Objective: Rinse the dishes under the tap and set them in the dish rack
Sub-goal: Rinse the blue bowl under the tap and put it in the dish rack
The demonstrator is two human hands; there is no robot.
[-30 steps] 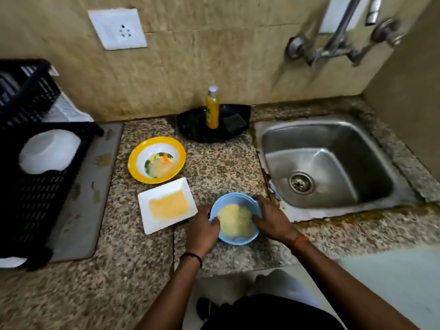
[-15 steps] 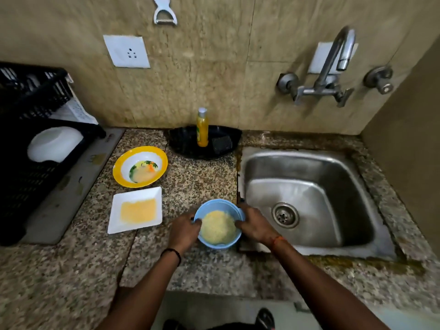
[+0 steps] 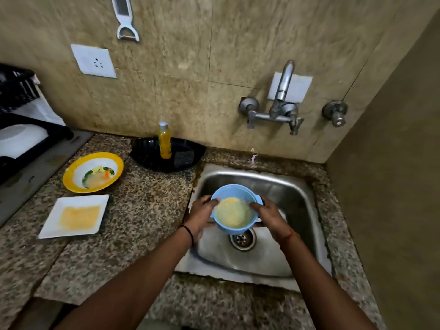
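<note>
Both hands hold a small round light-blue plastic bowl [image 3: 234, 208], coated inside with yellowish residue, over the stainless steel sink [image 3: 295, 194], just above the drain [image 3: 242, 239]. The left hand [image 3: 201, 216] grips the bowl's left side with its thumb hooked over the rim; the right hand [image 3: 269, 216] clasps the right side, fingers curled around the wall. The chrome wall tap [image 3: 282, 91] stands on the far wall above the basin. On the speckled granite counter [image 3: 147, 210] to the left lie a white square plate [image 3: 73, 216] smeared yellow and, just beyond it, a yellow-rimmed white bowl [image 3: 93, 172] with food remains. Further back, a yellow soap bottle [image 3: 164, 140] stands in a black tray [image 3: 147, 151]. At the far left, the black dish rack [image 3: 14, 91] holds a white dish [image 3: 20, 139].
</note>
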